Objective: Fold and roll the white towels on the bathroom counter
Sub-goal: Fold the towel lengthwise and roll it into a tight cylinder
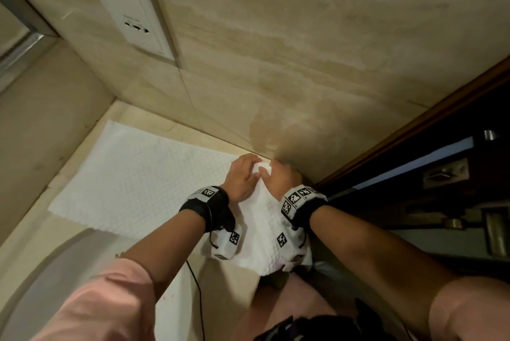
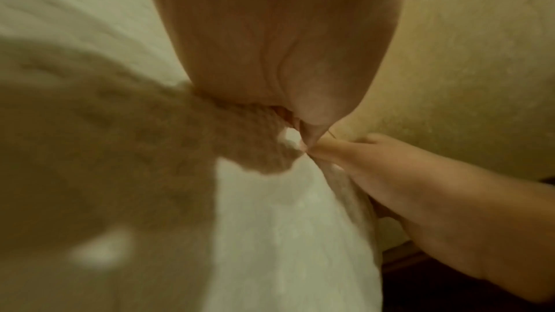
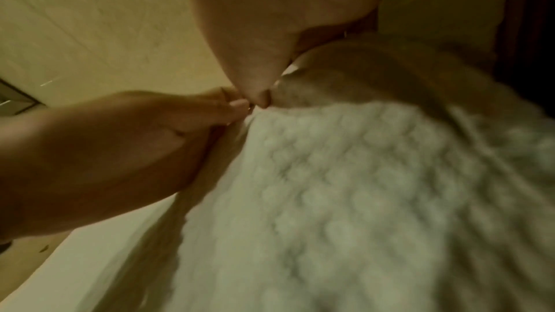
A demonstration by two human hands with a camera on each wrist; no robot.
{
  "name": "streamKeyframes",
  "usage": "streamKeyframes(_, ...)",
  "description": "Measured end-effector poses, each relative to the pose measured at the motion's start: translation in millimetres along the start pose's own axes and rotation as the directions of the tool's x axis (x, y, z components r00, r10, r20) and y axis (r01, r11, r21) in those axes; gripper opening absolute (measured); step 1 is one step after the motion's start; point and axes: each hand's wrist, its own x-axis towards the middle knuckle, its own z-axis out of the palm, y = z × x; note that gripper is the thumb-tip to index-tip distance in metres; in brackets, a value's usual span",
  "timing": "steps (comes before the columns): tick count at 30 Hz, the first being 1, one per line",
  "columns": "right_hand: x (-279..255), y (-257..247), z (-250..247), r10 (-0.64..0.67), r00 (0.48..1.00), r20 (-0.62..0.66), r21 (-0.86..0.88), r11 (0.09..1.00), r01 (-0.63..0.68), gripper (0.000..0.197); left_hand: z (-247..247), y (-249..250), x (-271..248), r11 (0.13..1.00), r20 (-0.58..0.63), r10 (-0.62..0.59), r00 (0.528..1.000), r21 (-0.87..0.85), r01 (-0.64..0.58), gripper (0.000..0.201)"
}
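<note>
A white textured towel (image 1: 143,178) lies spread over the beige counter (image 1: 129,111), reaching from the left corner to the right end. Its right part is gathered into a raised fold (image 1: 265,230) running towards me between my wrists. My left hand (image 1: 242,175) and right hand (image 1: 280,178) meet at the far end of that fold, close to the back wall. Each pinches the bunched towel edge (image 1: 262,168). In the left wrist view the left fingers (image 2: 288,118) curl on the towel (image 2: 285,222). In the right wrist view the right thumb (image 3: 261,99) presses on the cloth (image 3: 330,186).
The tiled back wall (image 1: 303,65) stands just beyond my hands and carries a white socket panel (image 1: 132,9). A dark wooden door frame (image 1: 414,131) with a metal latch (image 1: 445,172) bounds the right. A curved white basin rim (image 1: 55,271) sits at lower left.
</note>
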Motion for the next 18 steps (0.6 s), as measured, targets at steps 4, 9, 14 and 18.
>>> streamKeyframes(4, -13, 27, 0, 0.081, 0.996, 0.032, 0.131, 0.988, -0.084, 0.047, 10, -8, -1, 0.995, -0.007, 0.028, 1.0, 0.092, -0.027, 0.046)
streamKeyframes(9, -27, 60, 6, 0.249, 0.96, 0.129, 0.381, 0.881, -0.279, 0.024, 14, -11, 1, 0.992, -0.051, 0.038, 0.998, 0.122, -0.032, 0.052)
streamKeyframes(14, -34, 72, 16, 0.318, 0.944, 0.092, 0.421, 0.847, -0.326, 0.027, 15, -10, -1, 0.99, -0.066, 0.047, 0.997, 0.136, -0.037, 0.053)
streamKeyframes(18, -37, 72, 23, 0.367, 0.93, -0.002, 0.579, 0.759, -0.298, 0.03, 16, -12, 1, 0.99, -0.072, 0.048, 0.996, 0.135, -0.038, 0.053)
